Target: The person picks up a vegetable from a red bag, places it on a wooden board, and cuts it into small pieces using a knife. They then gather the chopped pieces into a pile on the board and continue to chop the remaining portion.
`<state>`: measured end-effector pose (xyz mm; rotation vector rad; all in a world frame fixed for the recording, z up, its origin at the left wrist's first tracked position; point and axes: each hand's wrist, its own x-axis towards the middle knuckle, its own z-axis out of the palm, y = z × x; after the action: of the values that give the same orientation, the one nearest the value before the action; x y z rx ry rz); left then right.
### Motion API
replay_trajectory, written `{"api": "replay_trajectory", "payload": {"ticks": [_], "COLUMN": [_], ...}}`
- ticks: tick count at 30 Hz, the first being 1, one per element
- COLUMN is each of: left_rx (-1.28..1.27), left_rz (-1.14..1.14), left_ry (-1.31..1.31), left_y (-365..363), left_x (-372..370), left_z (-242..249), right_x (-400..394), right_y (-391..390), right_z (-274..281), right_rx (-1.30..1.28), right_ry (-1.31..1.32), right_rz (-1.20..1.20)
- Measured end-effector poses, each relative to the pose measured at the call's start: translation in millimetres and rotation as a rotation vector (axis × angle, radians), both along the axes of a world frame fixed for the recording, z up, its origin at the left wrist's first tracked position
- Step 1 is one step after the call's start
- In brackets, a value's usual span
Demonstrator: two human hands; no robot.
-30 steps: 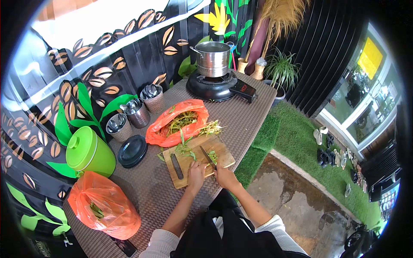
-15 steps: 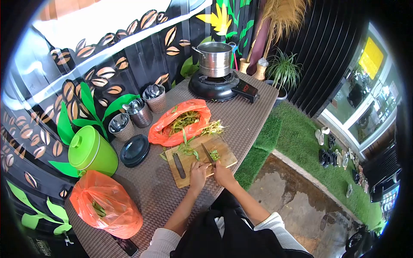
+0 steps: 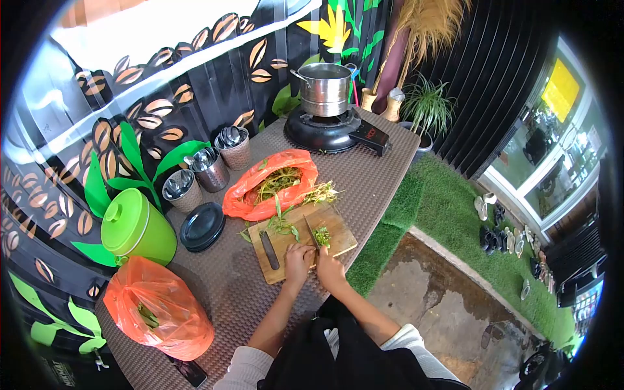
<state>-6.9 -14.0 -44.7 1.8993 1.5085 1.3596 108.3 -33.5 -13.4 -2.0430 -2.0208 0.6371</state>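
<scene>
My right hand (image 3: 331, 268) is wrapped around the handle of a knife (image 3: 311, 229), whose blade points away from me over the wooden cutting board (image 3: 342, 242). Beside it, my left hand (image 3: 298, 261) has its fingers curled down close to the blade, pressing leafy greens (image 3: 295, 232) that are mostly hidden under the fingertips. Chopped greens (image 3: 322, 236) lie in a small pile right of the blade. Loose leafy stems (image 3: 281, 224) rest at the board's far side. A dark, elongated slot (image 3: 269, 251) shows on the board's left part.
Behind the board lies an orange plastic bag (image 3: 250, 208) of greens. A pot (image 3: 324, 91) sits on a portable stove (image 3: 320, 133). Left are dark plates (image 3: 203, 227), utensil cups (image 3: 210, 170), a green lidded bucket (image 3: 138, 227), another orange bag (image 3: 159, 312) and a phone (image 3: 187, 372).
My right hand and the knife have shifted slightly left, nearer my left hand. The chopped pile looks slightly larger and more exposed. The left hand has barely moved.
</scene>
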Motion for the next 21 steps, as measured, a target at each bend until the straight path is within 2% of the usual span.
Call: {"api": "replay_trajectory", "payload": {"ticks": [7,10,15,17,21], "left_rx": [-0.139,-0.148,-0.175,-0.108,-0.146], "left_rz": [0.008,0.016,0.026,0.053,0.045], "left_ry": [-0.027,-0.015,-0.005,-0.021,-0.079], "left_y": [3.9,4.5,6.3,7.1,3.9], "left_x": [-2.0,-1.0,0.1,0.0,1.5], "left_z": [-0.7,5.4,-2.0,-7.8,-3.8], "right_x": [8.0,-3.4,7.5,6.4,-4.4], "right_y": [9.0,-3.9,11.3,9.8,4.4], "right_z": [-1.8,-5.0,-3.1,-3.9,-8.6], "right_rx": [0.109,0.010,0.006,0.012,-0.010], "right_ry": [0.034,0.005,0.069,0.075,0.068], "right_rz": [0.127,-0.005,0.037,0.063,-0.016]}}
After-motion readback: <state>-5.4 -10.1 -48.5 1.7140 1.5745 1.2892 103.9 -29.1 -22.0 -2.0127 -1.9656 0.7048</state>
